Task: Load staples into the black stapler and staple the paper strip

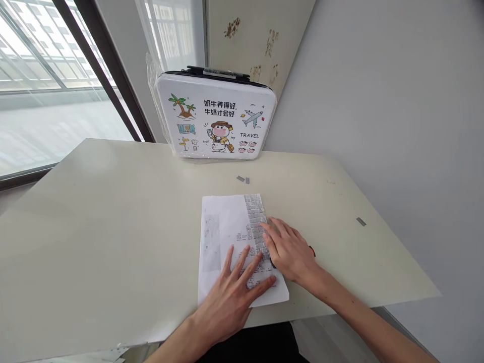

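Lying under both hands' flat, spread fingers: printed paper sheet on table.

A pale cream table filled the lower frame. At upper left, a large window with a dark slanted frame let in daylight. A grey wall covered the right, and a stained beige panel stood at top centre.

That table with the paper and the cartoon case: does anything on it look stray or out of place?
Yes, a few small grey bits lie loose on the table: two between the paper and the case, one off to the right. They look like pieces of the grey strip under the right hand.
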The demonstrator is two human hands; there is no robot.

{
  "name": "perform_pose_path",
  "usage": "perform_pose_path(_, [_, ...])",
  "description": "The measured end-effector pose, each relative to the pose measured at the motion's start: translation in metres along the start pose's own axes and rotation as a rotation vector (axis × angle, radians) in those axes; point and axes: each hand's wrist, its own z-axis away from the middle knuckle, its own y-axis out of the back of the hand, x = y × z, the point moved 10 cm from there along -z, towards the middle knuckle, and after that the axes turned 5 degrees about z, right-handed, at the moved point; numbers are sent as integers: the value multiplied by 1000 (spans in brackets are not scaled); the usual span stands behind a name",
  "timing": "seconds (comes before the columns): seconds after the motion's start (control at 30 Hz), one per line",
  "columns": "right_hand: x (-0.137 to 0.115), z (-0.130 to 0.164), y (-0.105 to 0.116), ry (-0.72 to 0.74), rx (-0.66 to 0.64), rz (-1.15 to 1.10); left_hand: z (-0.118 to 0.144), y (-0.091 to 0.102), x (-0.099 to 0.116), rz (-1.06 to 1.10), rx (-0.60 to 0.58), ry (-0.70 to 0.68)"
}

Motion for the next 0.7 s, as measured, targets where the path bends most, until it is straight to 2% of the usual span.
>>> perform_pose_path(0.23, [-5,-1,-9,19,62,66,0,-1,0,6,7,-3])
perform_pose_path(0.4, [-12,-2,-7,40,66,116,-1,0,0,6,29,-3])
perform_pose_path(0.47, [-8,-3,-3,29,29,43,0,1,1,2,34,-9])
perform_pose_path(0.6, [11,-1,12,-58,-12,-239,6,3,-4,-11,32,0])
perform_pose_path(0.7, [15,8,25,-5,8,-351,13,5,-8,-22,9,5])
